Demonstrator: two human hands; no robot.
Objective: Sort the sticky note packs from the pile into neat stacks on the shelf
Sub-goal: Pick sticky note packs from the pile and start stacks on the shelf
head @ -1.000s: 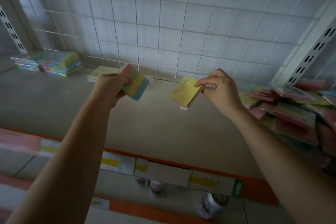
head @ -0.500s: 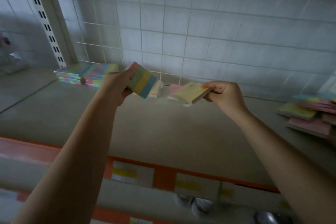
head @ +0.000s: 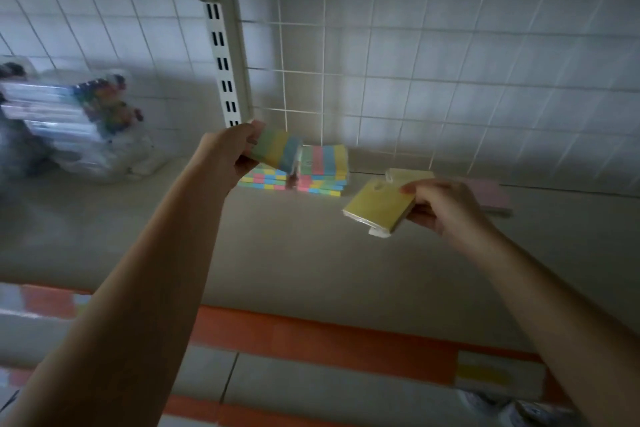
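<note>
Striped multicolour pack (head: 280,152) is gripped in left hand (head: 228,156), fingers curled round its left end, held tilted in the air just above and in front of the multicolour stacks (head: 311,172) at the back of the shelf (head: 277,253). Two stacks sit side by side, touching, close to the wire grid back panel (head: 381,80); their edges look roughly aligned. Yellow pack (head: 379,206) is pinched at its right edge by right hand (head: 446,208), thumb on top, fingers under, held off the shelf, tilted, clear wrapper flap hanging at its lower corner. Behind it a pale yellow pack (head: 408,175) lies on the shelf; a pink pack (head: 491,198) lies right of that, partly hidden by the hand. Wide bare shelf surface between the hands and the orange front edge strip (head: 329,340). Slotted upright post (head: 225,62) stands left of the stacks; beyond it a blurred plastic-wrapped bundle (head: 69,114) on the neighbouring bay.
</note>
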